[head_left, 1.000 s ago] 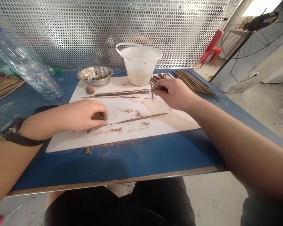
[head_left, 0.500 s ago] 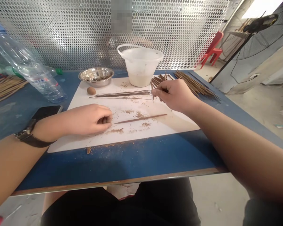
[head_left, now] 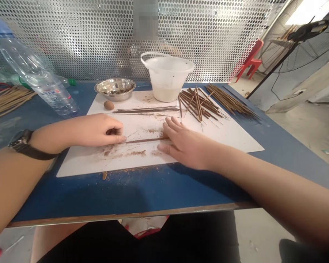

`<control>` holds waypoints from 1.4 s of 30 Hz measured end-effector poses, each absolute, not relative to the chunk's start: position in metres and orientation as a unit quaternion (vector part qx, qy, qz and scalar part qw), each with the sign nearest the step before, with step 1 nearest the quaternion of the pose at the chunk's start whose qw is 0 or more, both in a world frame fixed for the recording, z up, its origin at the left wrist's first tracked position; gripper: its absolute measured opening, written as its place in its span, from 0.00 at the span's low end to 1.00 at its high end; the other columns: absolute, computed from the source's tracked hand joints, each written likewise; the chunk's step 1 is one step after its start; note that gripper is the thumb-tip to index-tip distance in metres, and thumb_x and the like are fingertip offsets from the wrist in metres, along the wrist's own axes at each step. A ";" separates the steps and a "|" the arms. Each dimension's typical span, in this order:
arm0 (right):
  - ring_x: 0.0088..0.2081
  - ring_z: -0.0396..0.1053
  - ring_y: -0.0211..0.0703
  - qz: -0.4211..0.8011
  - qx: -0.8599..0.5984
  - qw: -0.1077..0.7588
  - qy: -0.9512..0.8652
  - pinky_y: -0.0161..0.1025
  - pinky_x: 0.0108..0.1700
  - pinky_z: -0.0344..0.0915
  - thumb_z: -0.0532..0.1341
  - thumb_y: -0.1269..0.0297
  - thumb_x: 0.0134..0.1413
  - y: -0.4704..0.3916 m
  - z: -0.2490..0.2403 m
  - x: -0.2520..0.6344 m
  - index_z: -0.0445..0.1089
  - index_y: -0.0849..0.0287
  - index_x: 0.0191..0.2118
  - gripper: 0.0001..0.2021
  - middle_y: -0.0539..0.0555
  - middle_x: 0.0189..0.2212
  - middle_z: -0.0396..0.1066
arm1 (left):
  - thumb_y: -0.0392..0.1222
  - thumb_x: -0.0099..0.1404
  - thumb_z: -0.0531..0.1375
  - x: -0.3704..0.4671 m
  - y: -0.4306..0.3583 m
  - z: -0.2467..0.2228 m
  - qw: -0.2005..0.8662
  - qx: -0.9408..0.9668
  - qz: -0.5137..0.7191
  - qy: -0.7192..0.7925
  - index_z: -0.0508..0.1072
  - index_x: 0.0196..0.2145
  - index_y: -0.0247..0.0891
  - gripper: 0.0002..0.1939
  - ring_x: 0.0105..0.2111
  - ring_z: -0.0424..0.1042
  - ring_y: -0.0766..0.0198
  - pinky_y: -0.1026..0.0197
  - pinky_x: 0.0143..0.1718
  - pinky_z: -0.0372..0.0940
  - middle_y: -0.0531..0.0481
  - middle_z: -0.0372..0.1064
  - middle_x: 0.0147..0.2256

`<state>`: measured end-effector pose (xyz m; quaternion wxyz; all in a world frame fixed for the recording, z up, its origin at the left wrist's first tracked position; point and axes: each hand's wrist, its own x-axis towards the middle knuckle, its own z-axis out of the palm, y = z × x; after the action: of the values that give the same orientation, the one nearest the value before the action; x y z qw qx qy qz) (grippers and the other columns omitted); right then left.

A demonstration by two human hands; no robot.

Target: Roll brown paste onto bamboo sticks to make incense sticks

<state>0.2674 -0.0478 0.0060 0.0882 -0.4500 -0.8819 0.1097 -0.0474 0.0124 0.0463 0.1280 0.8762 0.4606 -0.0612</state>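
A brown incense stick point(head_left: 145, 140) lies across the white board point(head_left: 79, 160), with brown powder scattered around it. My left hand point(head_left: 101, 129) is closed in a pinch at the stick's thin left end; the fingertips are partly hidden. Over the stick's right end, my right hand point(head_left: 183, 144) lies flat with its fingers stretched out, covering that end. Behind them a row of thin bare sticks point(head_left: 148, 109) lies on the board. A ball of brown dough point(head_left: 109, 105) sits to the left of that row.
A metal bowl point(head_left: 115, 95) and a white translucent bucket point(head_left: 167, 80) stand at the back. Coated sticks point(head_left: 201, 104) lie in a loose heap at the right, beside another bundle point(head_left: 231, 101). A large plastic bottle point(head_left: 48, 87) stands at the left. A small brown crumb point(head_left: 104, 176) lies near the front.
My right hand has left the heap of coated sticks, moved toward me and left, and flattened over the stick's right end. My left hand has shifted slightly left and stays closed.
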 end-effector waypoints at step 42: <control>0.82 0.29 0.78 0.141 -0.470 0.002 -0.872 0.77 0.79 0.39 0.39 0.25 0.71 -0.060 0.001 0.224 0.43 0.79 0.82 0.58 0.77 0.81 0.32 | 0.61 0.69 0.60 -0.055 0.033 0.036 0.172 0.854 -0.012 0.492 0.74 0.31 0.44 0.19 0.26 0.69 0.58 0.55 0.28 0.59 0.48 0.74 0.30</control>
<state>0.2240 -0.0599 0.0007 0.0017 -0.4697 -0.8715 0.1408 -0.0549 0.0329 0.0355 0.1716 0.8536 0.4917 -0.0122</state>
